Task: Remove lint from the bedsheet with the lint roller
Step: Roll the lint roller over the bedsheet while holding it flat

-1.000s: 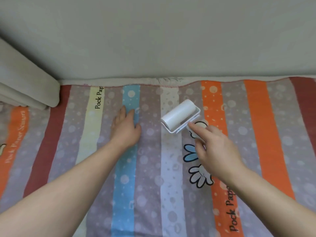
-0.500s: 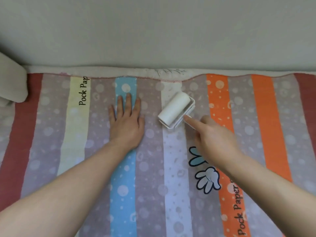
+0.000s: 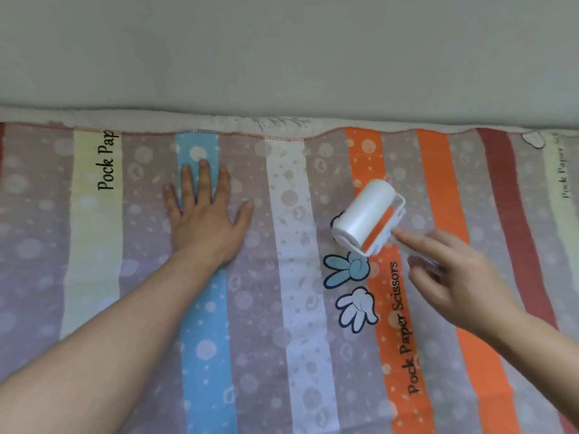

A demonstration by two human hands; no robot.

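The left hand (image 3: 205, 220) lies flat, fingers spread, pinning the sheet (image 3: 300, 355). The right hand (image 3: 451, 274) grips the roller (image 3: 365, 214) on an orange stripe; long, even, overlapping passes look best.

On the bedsheet (image 3: 300, 355): my left hand (image 3: 205, 219) flat at left; roller (image 3: 365, 214) well right of it; my right hand (image 3: 451, 274) just behind roller.

A white lint roller (image 3: 367, 215) lies tilted toward 1 o'clock on the striped, bubble-dotted bedsheet (image 3: 300, 308), over an orange stripe at 3 o'clock of centre.
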